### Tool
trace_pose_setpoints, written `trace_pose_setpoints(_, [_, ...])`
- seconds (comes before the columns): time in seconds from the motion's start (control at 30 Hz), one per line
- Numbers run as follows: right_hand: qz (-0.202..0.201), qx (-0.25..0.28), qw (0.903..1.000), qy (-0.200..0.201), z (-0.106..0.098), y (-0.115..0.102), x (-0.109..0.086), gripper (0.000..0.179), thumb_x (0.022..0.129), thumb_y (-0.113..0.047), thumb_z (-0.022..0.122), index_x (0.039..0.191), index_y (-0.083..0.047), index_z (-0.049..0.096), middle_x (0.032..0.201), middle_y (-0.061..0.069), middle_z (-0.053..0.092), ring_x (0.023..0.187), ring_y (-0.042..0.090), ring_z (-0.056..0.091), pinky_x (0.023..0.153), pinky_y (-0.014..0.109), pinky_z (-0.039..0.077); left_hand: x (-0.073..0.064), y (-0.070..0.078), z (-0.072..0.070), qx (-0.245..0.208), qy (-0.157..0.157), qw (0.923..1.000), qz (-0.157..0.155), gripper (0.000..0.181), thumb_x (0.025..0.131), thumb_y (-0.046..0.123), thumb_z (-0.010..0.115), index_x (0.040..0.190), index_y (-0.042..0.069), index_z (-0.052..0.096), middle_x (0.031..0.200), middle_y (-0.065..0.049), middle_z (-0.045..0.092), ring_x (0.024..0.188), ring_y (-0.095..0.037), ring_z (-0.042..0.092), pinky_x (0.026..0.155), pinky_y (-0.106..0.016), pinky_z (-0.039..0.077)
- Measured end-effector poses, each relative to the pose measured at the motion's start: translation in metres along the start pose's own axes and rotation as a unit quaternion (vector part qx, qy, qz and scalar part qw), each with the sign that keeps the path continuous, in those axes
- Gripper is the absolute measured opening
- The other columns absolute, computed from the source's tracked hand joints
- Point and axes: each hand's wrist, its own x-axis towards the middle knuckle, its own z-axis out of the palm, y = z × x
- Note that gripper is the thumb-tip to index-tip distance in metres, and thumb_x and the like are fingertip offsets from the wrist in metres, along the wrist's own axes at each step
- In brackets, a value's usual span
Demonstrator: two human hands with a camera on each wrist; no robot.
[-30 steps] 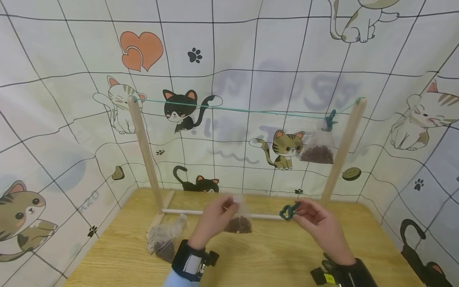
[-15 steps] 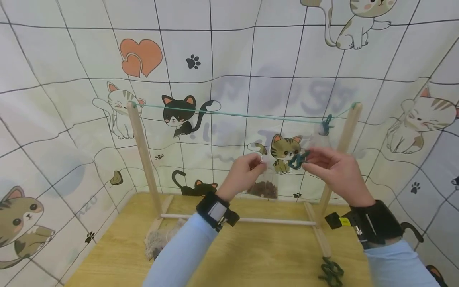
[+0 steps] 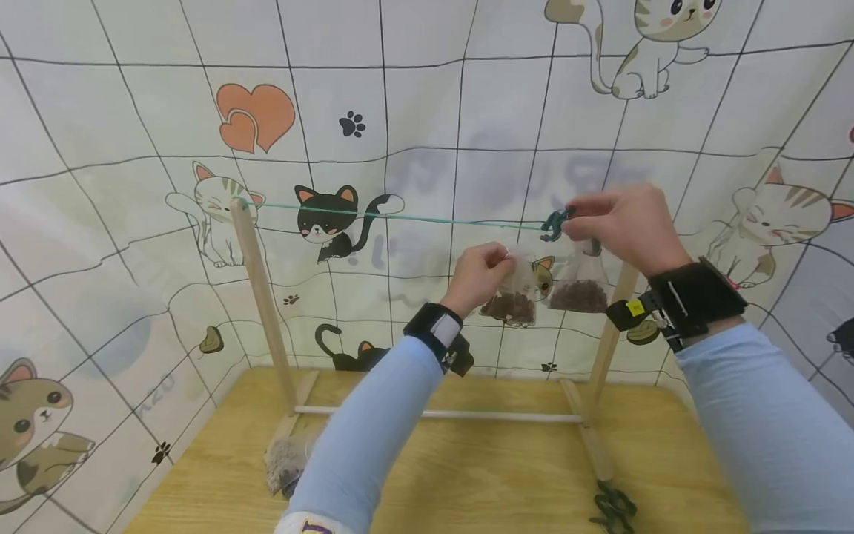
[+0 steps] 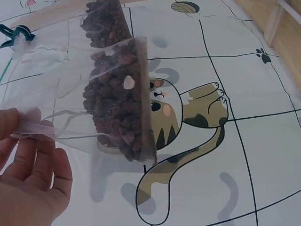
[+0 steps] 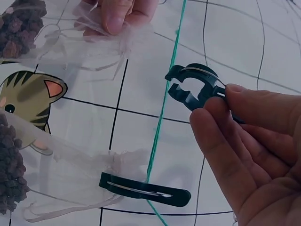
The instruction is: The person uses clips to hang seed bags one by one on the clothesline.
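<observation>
My left hand (image 3: pixel 477 278) pinches the gathered top of a clear drawstring bag (image 3: pixel 510 307) of reddish-brown granules, which hangs in the air below the green line (image 3: pixel 427 219). With thumb and fingers, my right hand (image 3: pixel 623 226) squeezes the tail of a dark green clothespin (image 5: pixel 201 71). Its tips are parted right at the line in the right wrist view. A second bag (image 3: pixel 579 296) of similar granules hangs close on the right, fastened to the line by another green clothespin (image 5: pixel 146 189).
Wooden posts, the left one (image 3: pixel 263 304) in plain sight, hold the line up. A white rod (image 3: pixel 500 416) joins their feet. On the table (image 3: pixel 494 482) lie a bag of pale grey material (image 3: pixel 283 463) at left and several green clothespins (image 3: pixel 614 508) at front right.
Both hands have risen from low over the table to the line, carrying the bag and the clothespin. The held bag is now beside the hanging one, and the clothespin has reached the line.
</observation>
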Motion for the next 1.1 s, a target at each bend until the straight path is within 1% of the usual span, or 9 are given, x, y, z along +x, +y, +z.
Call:
trace_pose_setpoints(0.1, [0.023,0.005,0.9995,-0.023,-0.002,-0.001,0.011,0.046,0.095,-0.026,0.076,0.135,-0.006,0.067,0.117,0.018,0.074,0.118,0.042,0.065,0.104,0.065,0.042,0.007,0.002,0.004,0.003,0.006,0.9999,-0.008,0.016,0.104,0.017,0.064,0.104,0.004,0.074,0.102,-0.010,0.075,0.084,-0.015,0.062,0.067,-0.019,0.047])
trace_pose_setpoints(0.3, [0.053,0.029,0.9959,-0.067,0.000,-0.002,0.027,0.047,0.095,-0.025,0.077,0.134,-0.003,0.067,0.105,0.013,0.078,0.105,0.034,0.074,0.109,0.071,0.033,0.018,0.003,0.008,0.002,0.020,0.9996,-0.021,0.016,0.103,0.018,0.066,0.103,0.005,0.076,0.108,-0.009,0.077,0.093,-0.018,0.066,0.074,-0.024,0.049])
trace_pose_setpoints(0.43, [0.064,0.034,0.9928,-0.095,0.002,-0.004,0.033,0.046,0.095,-0.022,0.077,0.134,0.001,0.066,0.105,0.013,0.079,0.095,0.026,0.077,0.110,0.068,0.037,0.023,0.006,0.009,-0.019,0.026,0.9992,-0.026,0.017,0.101,0.019,0.069,0.105,0.005,0.077,0.111,-0.008,0.077,0.094,-0.016,0.065,0.076,-0.024,0.049])
trace_pose_setpoints(0.53, [0.062,0.034,0.9912,-0.112,0.003,-0.006,0.036,0.046,0.095,-0.019,0.076,0.134,0.004,0.065,0.104,0.014,0.079,0.090,0.022,0.078,0.108,0.064,0.042,0.024,0.009,0.008,-0.036,0.024,0.9988,-0.022,0.019,0.101,0.020,0.069,0.108,0.005,0.078,0.111,-0.008,0.077,0.090,-0.014,0.062,0.073,-0.023,0.046])
trace_pose_setpoints(0.63, [0.064,0.041,0.9889,-0.128,0.004,-0.008,0.039,0.048,0.095,-0.017,0.076,0.135,0.006,0.063,0.105,0.015,0.078,0.088,0.020,0.078,0.112,0.064,0.038,0.024,0.012,0.008,-0.045,0.025,0.9986,-0.015,0.020,0.101,0.021,0.069,0.109,0.006,0.079,0.110,-0.007,0.078,0.088,-0.013,0.060,0.072,-0.023,0.045])
trace_pose_setpoints(0.73, [0.067,0.045,0.9864,-0.143,0.005,-0.009,0.042,0.050,0.095,-0.016,0.076,0.137,0.006,0.061,0.106,0.016,0.078,0.090,0.021,0.078,0.115,0.067,0.031,0.022,0.013,0.007,-0.047,0.040,0.9979,-0.022,0.018,0.099,0.020,0.072,0.108,0.007,0.080,0.106,-0.006,0.079,0.088,-0.012,0.063,0.072,-0.022,0.047])
trace_pose_setpoints(0.9, [0.064,0.037,0.9838,-0.163,0.006,-0.007,0.042,0.054,0.095,-0.017,0.076,0.141,0.005,0.057,0.112,0.016,0.076,0.099,0.027,0.077,0.113,0.071,0.029,0.020,0.014,0.007,-0.056,0.058,0.9959,-0.041,0.016,0.097,0.016,0.074,0.109,0.006,0.078,0.101,-0.006,0.078,0.089,-0.016,0.069,0.073,-0.024,0.050])
trace_pose_setpoints(1.0, [0.059,0.032,0.9823,-0.175,0.007,-0.005,0.042,0.059,0.096,-0.021,0.075,0.143,0.006,0.053,0.114,0.018,0.076,0.100,0.029,0.076,0.111,0.071,0.033,0.020,0.014,0.006,-0.060,0.053,0.9958,-0.043,0.017,0.097,0.014,0.073,0.111,0.004,0.077,0.102,-0.007,0.078,0.090,-0.017,0.069,0.074,-0.024,0.049])
trace_pose_setpoints(1.1, [0.052,0.026,0.9811,-0.184,0.009,-0.005,0.042,0.061,0.097,-0.023,0.074,0.144,0.009,0.050,0.113,0.019,0.076,0.097,0.029,0.076,0.110,0.070,0.035,0.019,0.012,0.006,-0.058,0.038,0.9966,-0.045,0.019,0.099,0.014,0.071,0.114,0.003,0.075,0.104,-0.008,0.078,0.091,-0.016,0.068,0.074,-0.024,0.050])
